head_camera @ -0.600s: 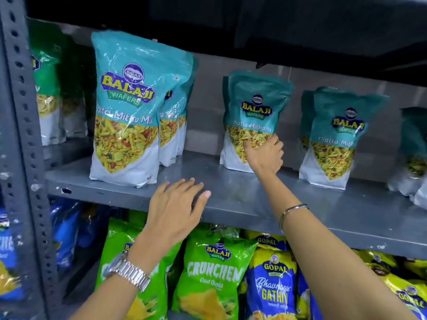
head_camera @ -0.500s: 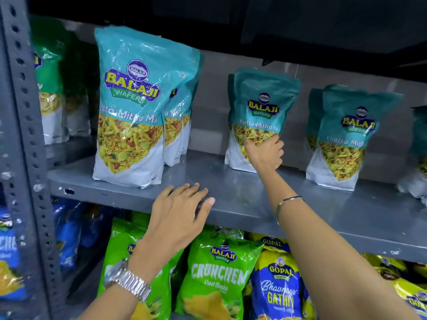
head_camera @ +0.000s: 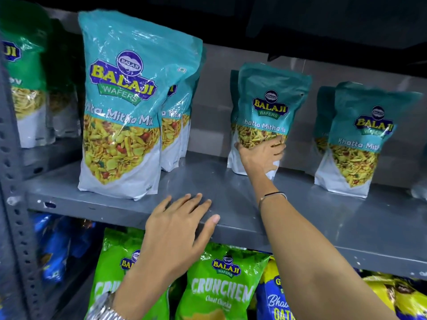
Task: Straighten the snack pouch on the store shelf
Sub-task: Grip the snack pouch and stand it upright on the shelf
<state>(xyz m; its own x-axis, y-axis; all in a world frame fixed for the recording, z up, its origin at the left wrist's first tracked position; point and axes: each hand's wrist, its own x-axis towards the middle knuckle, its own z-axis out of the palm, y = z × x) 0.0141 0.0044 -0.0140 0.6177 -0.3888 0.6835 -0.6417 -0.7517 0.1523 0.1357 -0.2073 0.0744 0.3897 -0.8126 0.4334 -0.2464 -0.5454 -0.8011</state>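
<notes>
A teal Balaji Khatta Mitha Mix snack pouch (head_camera: 270, 107) stands upright at the back of the grey metal shelf (head_camera: 231, 204), in the middle. My right hand (head_camera: 262, 155) grips its lower front, fingers wrapped around the right side. My left hand (head_camera: 178, 229) lies flat on the shelf's front edge, fingers spread, holding nothing. A watch sits on the left wrist and a thin bangle on the right.
A larger-looking teal pouch (head_camera: 129, 107) stands near the front left with more behind it. Another teal pouch (head_camera: 355, 139) stands to the right. Green pouches (head_camera: 25, 88) fill the far left. Green and blue packets (head_camera: 221, 285) hang below. A perforated upright (head_camera: 13, 204) borders the left.
My right hand has closed further around the middle pouch's lower front. My left hand has slid forward onto the shelf edge. The view has moved closer.
</notes>
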